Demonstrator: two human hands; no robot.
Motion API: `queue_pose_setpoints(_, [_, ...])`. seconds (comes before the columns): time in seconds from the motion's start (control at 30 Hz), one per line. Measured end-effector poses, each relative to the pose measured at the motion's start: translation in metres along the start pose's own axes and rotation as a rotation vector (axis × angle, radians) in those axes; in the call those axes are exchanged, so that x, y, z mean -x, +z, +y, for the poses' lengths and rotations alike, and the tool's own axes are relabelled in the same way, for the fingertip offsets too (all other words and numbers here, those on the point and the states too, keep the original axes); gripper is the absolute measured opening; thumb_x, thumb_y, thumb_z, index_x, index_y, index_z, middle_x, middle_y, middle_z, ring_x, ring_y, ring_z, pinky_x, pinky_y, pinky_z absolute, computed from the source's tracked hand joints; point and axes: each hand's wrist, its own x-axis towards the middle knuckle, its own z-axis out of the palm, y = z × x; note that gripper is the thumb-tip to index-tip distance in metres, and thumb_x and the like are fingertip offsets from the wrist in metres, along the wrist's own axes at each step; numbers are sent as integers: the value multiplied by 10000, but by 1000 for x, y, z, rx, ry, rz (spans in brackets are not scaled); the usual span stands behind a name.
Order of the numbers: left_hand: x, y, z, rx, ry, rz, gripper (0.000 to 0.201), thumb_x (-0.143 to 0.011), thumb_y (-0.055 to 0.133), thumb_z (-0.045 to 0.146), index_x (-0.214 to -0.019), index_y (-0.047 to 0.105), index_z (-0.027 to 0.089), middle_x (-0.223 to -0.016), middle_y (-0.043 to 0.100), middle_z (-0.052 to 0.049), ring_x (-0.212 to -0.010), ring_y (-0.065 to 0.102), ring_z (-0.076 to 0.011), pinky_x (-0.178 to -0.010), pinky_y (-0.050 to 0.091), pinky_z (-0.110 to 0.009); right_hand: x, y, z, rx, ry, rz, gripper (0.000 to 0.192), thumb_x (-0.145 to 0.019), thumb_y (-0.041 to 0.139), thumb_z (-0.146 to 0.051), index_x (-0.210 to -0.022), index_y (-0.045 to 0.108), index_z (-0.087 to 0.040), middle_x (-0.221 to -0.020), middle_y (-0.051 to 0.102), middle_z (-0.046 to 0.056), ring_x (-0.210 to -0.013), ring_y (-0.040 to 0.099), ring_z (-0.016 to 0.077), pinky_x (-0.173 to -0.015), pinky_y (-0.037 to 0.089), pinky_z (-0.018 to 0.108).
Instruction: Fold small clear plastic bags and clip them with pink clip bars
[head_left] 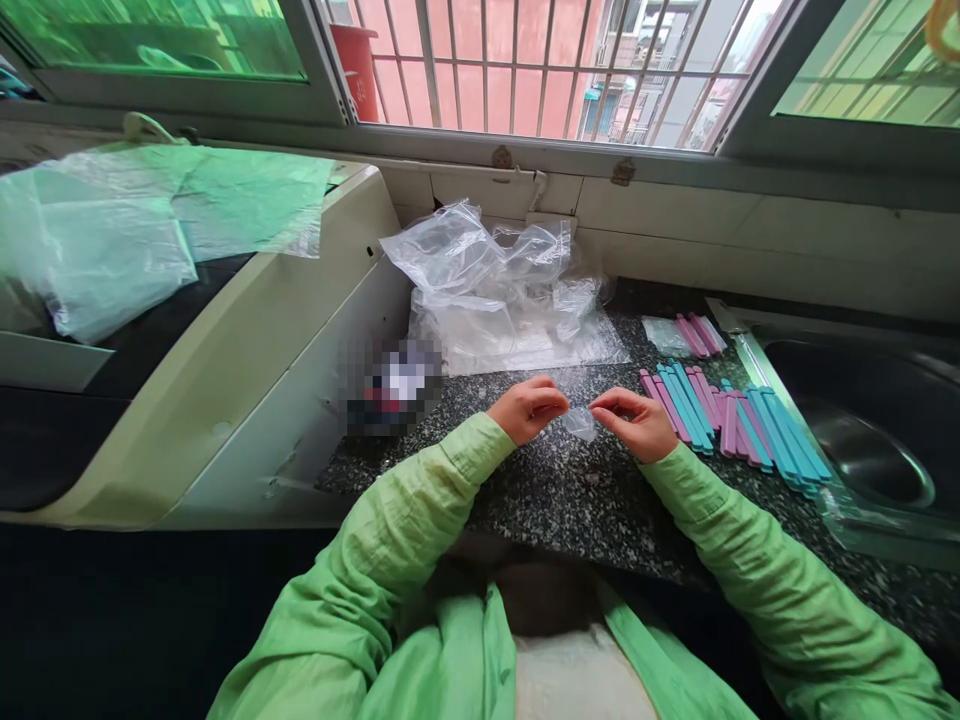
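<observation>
Both the left hand (529, 408) and the right hand (636, 422) are up in front of the person, close together, just over the near half of a dark speckled counter (540, 510). Between their fingertips is a small clear bag (580, 424). On the right, thumb and forefinger are pinched together at the bag's upper edge; on the left, the fingers are curled in and the tips meet at the other side of it, though from where I stand I cannot tell how firmly they grip. The bag hangs below the fingertips, and I can't make out whether anything is inside.

Just beyond the hands, a loose heap of clear plastic bags (517, 290) sits against the tiled wall (720, 235). To the right of the right hand, pink strips (730, 425) and blue strips (787, 440) lie side by side in bunches, reaching to the edge of a metal sink (874, 455). Behind them is a clear packet (667, 338), with a few more pink ones beside or in it; I can't say which.

Over on the left stands a cream machine (292, 320) with thin plastic sheeting (251, 200) spread on top. A blurred-out object (394, 390) rests on the counter next to it.
</observation>
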Motion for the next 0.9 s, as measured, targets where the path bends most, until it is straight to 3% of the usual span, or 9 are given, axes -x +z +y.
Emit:
queue_pose_setpoints(0.4, [0,1,2,17,-45,-22,199,-830,465,242,-734,604,136,-699,528,-39,-620,486,-94,-576,412,-207,1,1,0,155,-172,-7,164,-775,510,-309,-655,546,-202,-629,556,24,-619,495,139,-564,418,279])
queue_pose_setpoints(0.9, [-2,0,2,-3,-182,-12,101,-771,499,157,-693,560,135,-649,501,-10,-580,434,-88,-561,389,-208,3,1,5,88,-110,220,149,-814,436,-327,-742,474,-203,-689,476,12,-644,469,135,-598,414,271])
